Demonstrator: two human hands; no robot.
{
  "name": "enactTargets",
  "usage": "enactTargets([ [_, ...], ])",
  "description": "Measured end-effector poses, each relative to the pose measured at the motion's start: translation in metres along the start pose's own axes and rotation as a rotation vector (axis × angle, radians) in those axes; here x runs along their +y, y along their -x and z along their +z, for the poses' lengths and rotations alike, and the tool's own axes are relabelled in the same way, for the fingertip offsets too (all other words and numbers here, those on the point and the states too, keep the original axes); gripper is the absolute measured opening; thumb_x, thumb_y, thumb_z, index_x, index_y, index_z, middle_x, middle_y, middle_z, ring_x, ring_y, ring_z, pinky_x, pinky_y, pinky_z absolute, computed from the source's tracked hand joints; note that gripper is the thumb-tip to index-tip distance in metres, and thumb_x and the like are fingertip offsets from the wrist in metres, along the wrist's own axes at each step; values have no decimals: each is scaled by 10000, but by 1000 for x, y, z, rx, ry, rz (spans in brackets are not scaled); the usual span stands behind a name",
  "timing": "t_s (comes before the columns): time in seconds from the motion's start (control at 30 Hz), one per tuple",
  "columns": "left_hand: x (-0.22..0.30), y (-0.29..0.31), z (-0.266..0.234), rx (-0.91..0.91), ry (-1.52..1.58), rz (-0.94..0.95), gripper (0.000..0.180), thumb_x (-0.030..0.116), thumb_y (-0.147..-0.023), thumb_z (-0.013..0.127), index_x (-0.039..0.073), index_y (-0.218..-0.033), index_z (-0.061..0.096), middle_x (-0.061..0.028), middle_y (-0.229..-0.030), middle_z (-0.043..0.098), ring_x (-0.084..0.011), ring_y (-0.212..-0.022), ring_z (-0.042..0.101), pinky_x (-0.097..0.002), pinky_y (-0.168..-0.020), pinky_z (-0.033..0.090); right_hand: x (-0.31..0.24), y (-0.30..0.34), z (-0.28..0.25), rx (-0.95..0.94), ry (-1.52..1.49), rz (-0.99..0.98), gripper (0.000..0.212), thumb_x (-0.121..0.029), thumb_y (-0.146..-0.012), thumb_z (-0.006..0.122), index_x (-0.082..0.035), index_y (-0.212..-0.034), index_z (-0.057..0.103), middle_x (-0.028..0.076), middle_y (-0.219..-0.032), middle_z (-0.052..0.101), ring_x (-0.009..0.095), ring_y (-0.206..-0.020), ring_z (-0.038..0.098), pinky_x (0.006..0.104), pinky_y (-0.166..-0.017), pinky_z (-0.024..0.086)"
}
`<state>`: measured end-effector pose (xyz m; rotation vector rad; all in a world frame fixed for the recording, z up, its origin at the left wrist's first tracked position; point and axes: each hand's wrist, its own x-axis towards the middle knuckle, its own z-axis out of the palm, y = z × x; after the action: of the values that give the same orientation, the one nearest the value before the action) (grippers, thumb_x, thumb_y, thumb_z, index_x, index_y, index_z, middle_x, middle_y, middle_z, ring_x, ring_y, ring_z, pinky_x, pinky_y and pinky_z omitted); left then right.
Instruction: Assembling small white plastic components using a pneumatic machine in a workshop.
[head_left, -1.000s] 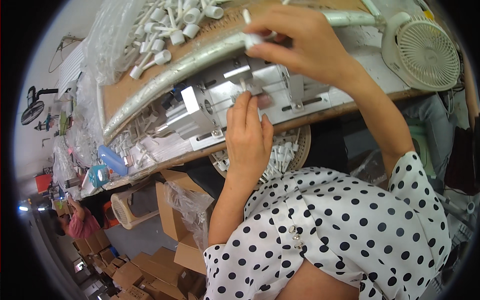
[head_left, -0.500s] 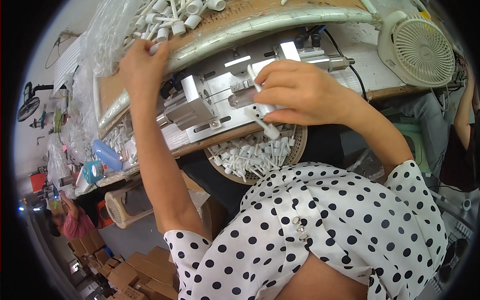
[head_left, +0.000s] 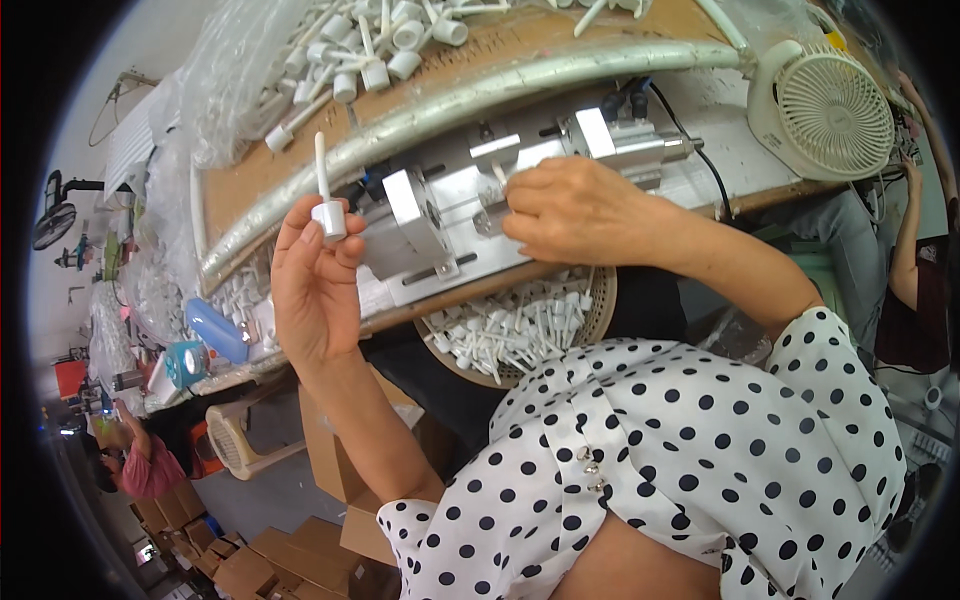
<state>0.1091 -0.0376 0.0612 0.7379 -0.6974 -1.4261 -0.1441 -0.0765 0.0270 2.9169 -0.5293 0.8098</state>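
My left hand (head_left: 318, 290) is raised in front of the machine's left end. Its fingertips pinch a white applicator cap (head_left: 328, 222) by the wide cap end, with the thin stem pointing up. My right hand (head_left: 575, 212) is curled, back upward, over the middle of the metal clamping fixture (head_left: 412, 215). A white stem end (head_left: 499, 176) sticks out beside its fingers; the rest of that piece is hidden by the hand. Next to the fingertips is a small clear holder (head_left: 484, 221) on the fixture.
A round basket (head_left: 604, 305) full of white applicator caps sits below the bench edge. More caps (head_left: 375, 72) lie on the brown board behind a plastic-wrapped rail (head_left: 480, 82). A fan (head_left: 825, 110) stands right. Cardboard boxes (head_left: 310, 550) are lower left; other people work at both sides.
My left hand has come back from the pile toward me with an applicator cap. My right hand has lowered onto the fixture. The cap falling below it has left the air above the basket.
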Motion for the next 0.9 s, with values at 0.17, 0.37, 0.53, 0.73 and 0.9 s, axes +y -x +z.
enactTargets([
  [0.17, -27, 24, 3, -45, -82, 44, 234, 8, -834, 497, -64, -1056, 492, -160, -955, 573, -231, -819, 610, -282, -681, 535, 3, 2, 5, 36, -24, 22, 98, -110, -621, 612, -65, -641, 528, 33, -630, 524, 182, -658, 555, 304, -580, 459],
  [0.37, -51, 46, 18, 13, -179, 50, 222, 11, -818, 524, -60, -1027, 499, -128, -924, 568, -200, -812, 600, -278, -681, 523, 2, 4, -2, 18, -21, 29, 123, -132, -621, 630, -69, -672, 538, 29, -642, 525, 182, -685, 560, 310, -592, 458],
  [0.53, -69, 62, 23, 56, -353, 90, 205, -32, -801, 523, -44, -1006, 524, -106, -970, 536, -179, -825, 585, -270, -682, 517, 9, 0, -17, -18, -53, -22, 152, -171, -656, 649, -71, -733, 564, 45, -689, 547, 190, -705, 572, 331, -608, 464],
  [0.73, -92, 68, 35, 54, -968, 455, 227, -55, -716, 610, -12, -939, 598, -98, -1067, 481, -138, -803, 547, -237, -628, 477, 101, -9, -82, 34, 367, 376, 97, -119, -665, 608, -43, -725, 599, 117, -747, 564, 283, -758, 544, 381, -647, 439],
  [0.9, -103, 49, 59, -79, -1208, 551, 262, -21, -696, 635, 11, -955, 617, -109, -1101, 525, -134, -805, 558, -215, -567, 479, 154, 0, -84, -87, 691, 169, 88, -119, -682, 596, -37, -706, 613, 89, -723, 582, 261, -721, 565, 355, -648, 456],
])
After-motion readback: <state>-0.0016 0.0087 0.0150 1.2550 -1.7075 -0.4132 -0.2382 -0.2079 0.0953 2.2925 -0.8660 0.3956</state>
